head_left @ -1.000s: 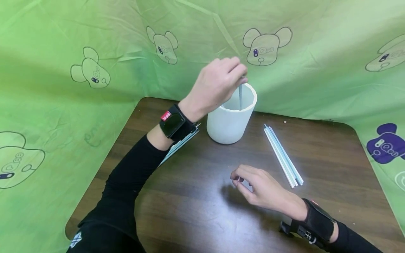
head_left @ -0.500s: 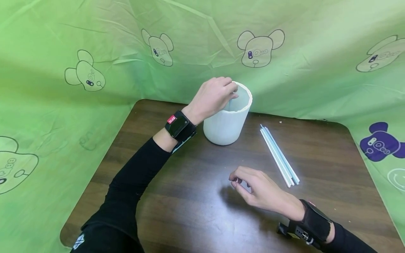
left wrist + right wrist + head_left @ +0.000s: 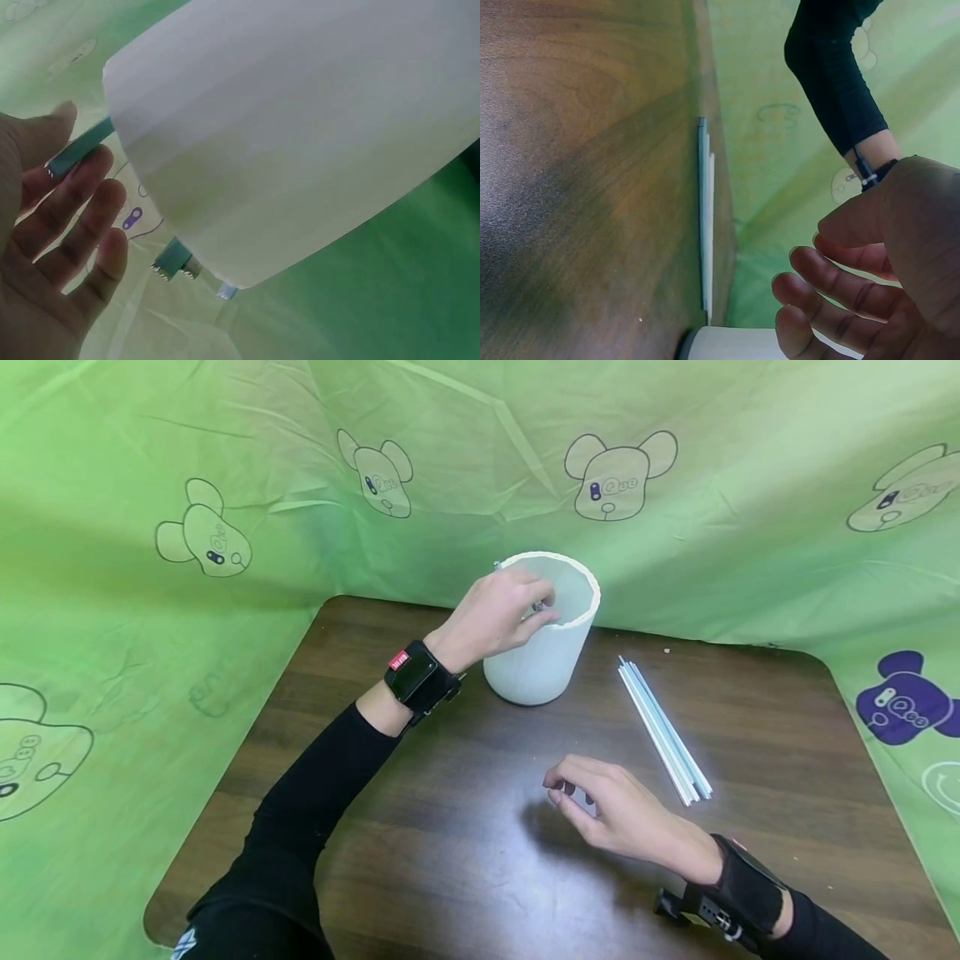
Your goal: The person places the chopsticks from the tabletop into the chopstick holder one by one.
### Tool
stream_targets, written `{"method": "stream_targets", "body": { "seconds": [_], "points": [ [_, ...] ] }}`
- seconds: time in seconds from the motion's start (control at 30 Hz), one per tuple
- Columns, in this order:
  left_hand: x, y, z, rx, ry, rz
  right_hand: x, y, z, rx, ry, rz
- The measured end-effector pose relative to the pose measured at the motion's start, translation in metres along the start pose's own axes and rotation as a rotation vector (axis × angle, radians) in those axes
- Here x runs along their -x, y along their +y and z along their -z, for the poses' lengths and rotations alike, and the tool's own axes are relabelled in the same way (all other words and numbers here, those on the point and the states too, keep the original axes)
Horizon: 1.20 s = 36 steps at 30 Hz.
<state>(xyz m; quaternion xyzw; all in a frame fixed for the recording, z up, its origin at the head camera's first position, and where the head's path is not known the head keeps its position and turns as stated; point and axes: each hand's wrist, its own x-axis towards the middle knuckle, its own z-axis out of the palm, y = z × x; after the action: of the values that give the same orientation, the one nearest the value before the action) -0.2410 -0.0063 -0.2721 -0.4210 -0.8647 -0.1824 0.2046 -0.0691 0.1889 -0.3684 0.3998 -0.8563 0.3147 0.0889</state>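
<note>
A white tapered cup [image 3: 534,667] stands upright towards the back of the table. My left hand [image 3: 495,610] is at its near left rim, thumb and fingers spread apart. In the left wrist view, a slim teal stick [image 3: 82,145] with a jagged pale end leans out of the cup between the thumb and loosely bent fingers, which do not close round it. Other stick ends [image 3: 172,259] poke out past the same rim. My right hand [image 3: 611,802] hovers low over the table, fingers loosely curled and holding nothing.
A bundle of white and light blue sticks [image 3: 663,731] lies right of the cup. Another bundle [image 3: 706,225] lies on the left side, mostly hidden by my left arm in the head view. A green printed cloth [image 3: 465,460] hangs behind the wooden table [image 3: 450,860].
My left hand has lowered an upright stick into the cup, come down to the near left rim and opened its fingers. The right hand has stayed in place.
</note>
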Motion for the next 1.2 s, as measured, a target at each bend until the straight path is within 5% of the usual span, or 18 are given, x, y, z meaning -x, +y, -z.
{"method": "stream_targets", "body": {
  "seconds": [0.23,0.4,0.73,0.97,1.2],
  "points": [
    [0.007,-0.001,-0.006,0.012,-0.013,0.014,0.001,0.000,0.003,-0.015,0.000,-0.022],
    [0.012,-0.002,-0.006,0.004,0.059,0.001,0.001,0.000,0.005,-0.009,0.003,-0.036],
    [0.039,0.015,-0.008,-0.054,0.367,-0.120,-0.002,0.017,0.032,0.068,0.116,-0.053],
    [0.084,0.040,-0.031,0.027,0.290,-0.163,0.006,0.050,0.071,0.167,0.182,-0.145],
    [0.127,0.062,-0.048,0.134,0.176,-0.142,0.033,0.103,0.108,0.403,0.029,-0.478]
  ]
}}
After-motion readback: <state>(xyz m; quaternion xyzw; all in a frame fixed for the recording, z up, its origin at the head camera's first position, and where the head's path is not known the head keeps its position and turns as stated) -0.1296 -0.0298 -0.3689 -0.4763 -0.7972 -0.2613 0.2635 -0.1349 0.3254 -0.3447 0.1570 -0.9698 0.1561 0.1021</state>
